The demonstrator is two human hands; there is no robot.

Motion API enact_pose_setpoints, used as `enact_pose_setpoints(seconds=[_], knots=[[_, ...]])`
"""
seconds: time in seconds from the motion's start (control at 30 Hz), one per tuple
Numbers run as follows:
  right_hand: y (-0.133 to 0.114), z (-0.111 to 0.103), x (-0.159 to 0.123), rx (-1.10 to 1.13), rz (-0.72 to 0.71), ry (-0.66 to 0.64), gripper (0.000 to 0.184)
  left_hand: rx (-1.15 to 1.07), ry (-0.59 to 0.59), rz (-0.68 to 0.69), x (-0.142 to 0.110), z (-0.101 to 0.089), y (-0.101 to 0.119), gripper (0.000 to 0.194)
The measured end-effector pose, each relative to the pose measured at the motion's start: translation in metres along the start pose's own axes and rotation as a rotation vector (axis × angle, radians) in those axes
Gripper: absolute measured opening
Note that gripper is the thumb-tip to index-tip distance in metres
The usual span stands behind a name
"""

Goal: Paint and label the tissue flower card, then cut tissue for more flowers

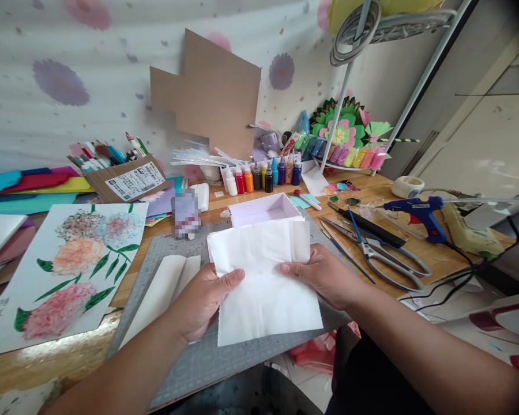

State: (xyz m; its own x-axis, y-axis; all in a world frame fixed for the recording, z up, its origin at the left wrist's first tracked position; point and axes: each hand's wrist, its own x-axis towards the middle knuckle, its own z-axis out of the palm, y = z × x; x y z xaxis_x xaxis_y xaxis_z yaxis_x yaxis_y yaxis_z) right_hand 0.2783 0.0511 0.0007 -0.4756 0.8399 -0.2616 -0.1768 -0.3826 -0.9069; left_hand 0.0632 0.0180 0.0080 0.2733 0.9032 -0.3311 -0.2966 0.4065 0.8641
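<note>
Both of my hands hold a white sheet point(268, 294), cloth or soft paper, with serrated edges and its upper part folded over. My left hand point(211, 288) pinches its left side, thumb on top. On the right side my right hand point(324, 271) grips it the same way; the fingers of both hands are mostly hidden behind it. Just beyond the sheet stands an open pale lilac box point(263, 213), its front partly covered. A folded white piece point(164, 294) lies left of my left hand on the grey cutting mat point(190, 363).
Right of the mat lie scissors point(376, 253) and a blue glue gun point(419, 210) with cords. Paint bottles point(248, 178) line the back. A flower painting point(73, 265) and a cardboard box of pens point(121, 178) are at left. Cut cardboard point(216, 92) leans behind.
</note>
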Motion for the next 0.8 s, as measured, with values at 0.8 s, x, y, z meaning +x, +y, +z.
enact_pose_setpoints(seconds=[0.8], knots=[[-0.013, 0.000, -0.011, 0.100, -0.046, -0.119, 0.005, 0.067, 0.032, -0.054, -0.003, 0.009, 0.021, 0.016]])
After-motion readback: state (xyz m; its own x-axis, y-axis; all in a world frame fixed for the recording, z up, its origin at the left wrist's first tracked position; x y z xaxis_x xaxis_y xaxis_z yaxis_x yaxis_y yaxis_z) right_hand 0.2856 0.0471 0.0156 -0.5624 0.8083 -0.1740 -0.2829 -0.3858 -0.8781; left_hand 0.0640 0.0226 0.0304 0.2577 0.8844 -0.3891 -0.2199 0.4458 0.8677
